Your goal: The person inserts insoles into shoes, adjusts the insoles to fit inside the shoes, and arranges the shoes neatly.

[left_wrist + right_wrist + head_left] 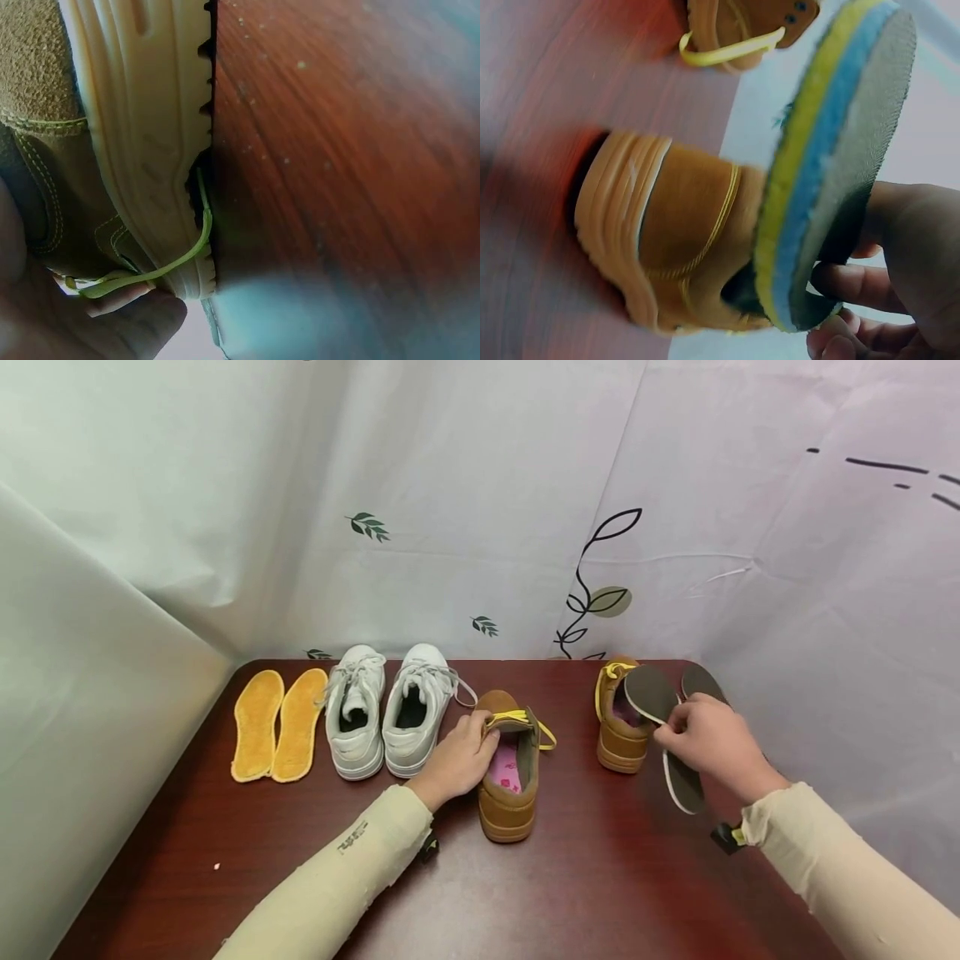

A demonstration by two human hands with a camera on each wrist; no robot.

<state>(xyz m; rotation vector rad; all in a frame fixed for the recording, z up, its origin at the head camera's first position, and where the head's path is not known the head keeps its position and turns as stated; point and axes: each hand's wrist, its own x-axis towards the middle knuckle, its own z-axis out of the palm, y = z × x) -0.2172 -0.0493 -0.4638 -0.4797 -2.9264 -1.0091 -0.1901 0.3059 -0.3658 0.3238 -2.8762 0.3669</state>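
My left hand grips a tan suede shoe at its tongue and opening, heel facing me. Inside this shoe lies a pink patterned lining, and its yellow lace hangs down the side. My right hand pinches a dark grey insole by its edge; yellow and blue layers show along the insole in the right wrist view. Just left of it stands the other tan shoe, its opening partly covered by the insole. More dark insole shows below the right hand; how it joins is hidden.
Two white sneakers stand left of my left hand. Beside them two yellow-orange insoles lie flat on the dark red table. Another dark insole end shows at the back right. A pale curtain hangs behind the table.
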